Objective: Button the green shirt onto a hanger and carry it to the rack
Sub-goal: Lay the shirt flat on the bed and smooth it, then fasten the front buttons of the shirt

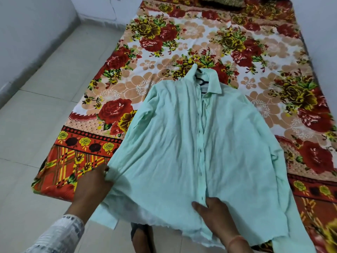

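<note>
The pale green shirt [182, 143] lies front-up on the bed, collar away from me, its placket with dark buttons running down the middle. A dark hanger [201, 83] shows only inside the open collar; the rest is hidden under the cloth. My left hand [93, 187] pinches the shirt's left hem edge, lifting it slightly. My right hand [217, 216] rests flat on the lower placket near the bottom button, fingers spread, pressing the cloth down.
The bed carries a floral sheet [200, 33] in red, orange and white. Pale floor tiles [36, 125] lie to the left, with a white wall [27, 33] beyond. My foot [142, 238] shows below the shirt hem. No rack is in view.
</note>
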The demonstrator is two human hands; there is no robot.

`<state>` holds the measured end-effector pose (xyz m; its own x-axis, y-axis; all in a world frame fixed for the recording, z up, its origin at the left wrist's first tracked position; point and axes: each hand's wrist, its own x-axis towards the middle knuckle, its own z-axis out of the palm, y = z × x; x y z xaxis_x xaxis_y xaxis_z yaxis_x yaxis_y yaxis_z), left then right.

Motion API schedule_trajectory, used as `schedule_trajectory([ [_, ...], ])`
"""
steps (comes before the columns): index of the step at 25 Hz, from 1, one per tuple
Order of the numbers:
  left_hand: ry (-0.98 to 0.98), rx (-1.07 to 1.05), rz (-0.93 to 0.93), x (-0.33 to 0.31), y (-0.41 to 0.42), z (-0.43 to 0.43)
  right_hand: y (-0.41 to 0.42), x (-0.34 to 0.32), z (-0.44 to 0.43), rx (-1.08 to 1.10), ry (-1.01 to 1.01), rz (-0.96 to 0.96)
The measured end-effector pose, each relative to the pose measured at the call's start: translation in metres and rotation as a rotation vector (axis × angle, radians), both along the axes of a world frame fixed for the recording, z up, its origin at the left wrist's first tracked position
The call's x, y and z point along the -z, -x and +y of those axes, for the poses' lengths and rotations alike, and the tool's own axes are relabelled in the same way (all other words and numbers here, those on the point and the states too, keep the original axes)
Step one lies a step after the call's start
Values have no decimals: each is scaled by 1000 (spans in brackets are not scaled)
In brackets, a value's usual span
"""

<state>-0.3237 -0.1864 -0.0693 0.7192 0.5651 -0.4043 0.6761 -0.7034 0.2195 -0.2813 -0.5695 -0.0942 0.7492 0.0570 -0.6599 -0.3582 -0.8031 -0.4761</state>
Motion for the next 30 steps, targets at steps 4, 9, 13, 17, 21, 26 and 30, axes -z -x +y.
schedule_trajectory([
  [4, -4, 24, -85, -24, -20, -16, -14, -18, 1, -167, 176, 11],
  [9, 64, -35, -442, -46, -106, -32, -58, -37, 20, -122, 249, -62],
  [13, 86, -21, -396, -26, -192, -21, -88, -21, 25, -186, 232, 120],
  [17, 80, -102, -395, -10, -244, 33, -75, 10, 19, 71, 29, 274],
  [21, 48, -132, -165, -12, -260, 81, -70, 43, -4, 105, 90, 174],
  [26, -57, 290, -321, -25, -321, 33, -214, -49, 42, -223, 335, 36],
  [30, 116, 600, -520, -16, -362, -38, -342, -48, 77, 140, 189, -467],
])
